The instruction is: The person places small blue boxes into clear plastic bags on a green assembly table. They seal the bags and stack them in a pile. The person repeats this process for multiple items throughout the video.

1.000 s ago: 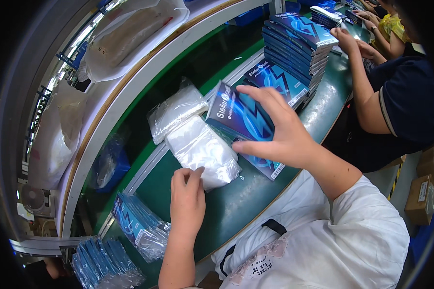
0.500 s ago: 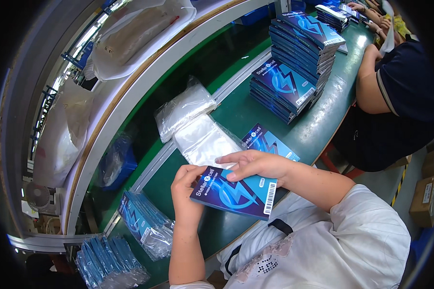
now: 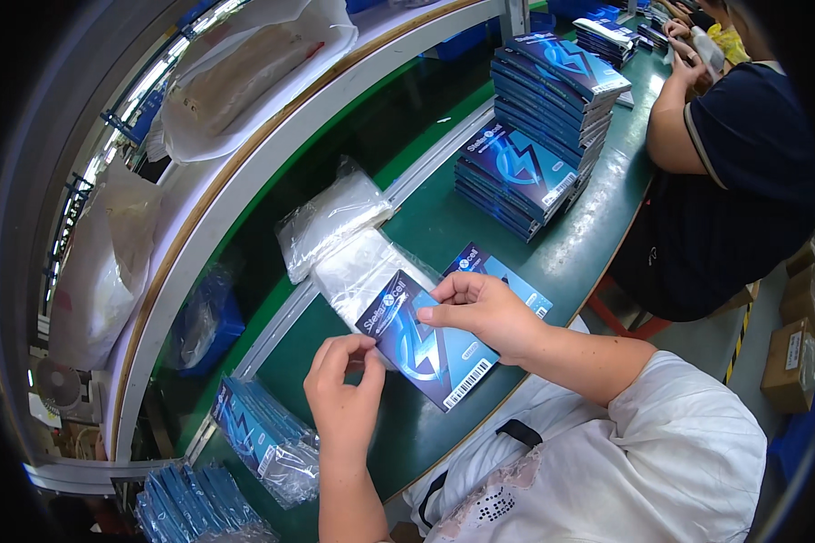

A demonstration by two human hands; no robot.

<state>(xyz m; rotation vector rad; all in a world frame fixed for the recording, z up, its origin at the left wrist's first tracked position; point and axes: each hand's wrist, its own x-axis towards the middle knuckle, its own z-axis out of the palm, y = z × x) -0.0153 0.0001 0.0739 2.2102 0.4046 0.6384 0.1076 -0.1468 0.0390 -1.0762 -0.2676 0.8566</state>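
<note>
A flat dark-and-light-blue box (image 3: pixel 433 351) with a printed lightning design is held tilted above the bench, its printed face toward me. My right hand (image 3: pixel 484 317) grips its upper right side, thumb on the front and fingers curled at the edge. At the left edge, my left hand (image 3: pixel 346 387) pinches with thumb and forefinger, the other fingers bent. Just beyond the held box lies a stack of clear plastic bags (image 3: pixel 358 271), partly covered by it. Another blue box (image 3: pixel 516 288) rests on the bench behind my right hand.
Tall stacks of blue boxes (image 3: pixel 521 176) stand farther along the green bench (image 3: pixel 417 452). Bagged boxes (image 3: pixel 263 434) lie at the near left, more bagged ones (image 3: pixel 195 502) below them. A blue bin (image 3: pixel 213 330) sits under the shelf. A co-worker in a dark shirt (image 3: pixel 756 136) sits at the right.
The held box has turned to a steeper tilt, showing more of its face. My left hand has shifted down and slightly left, now pinching the edge. The view has shifted slightly.
</note>
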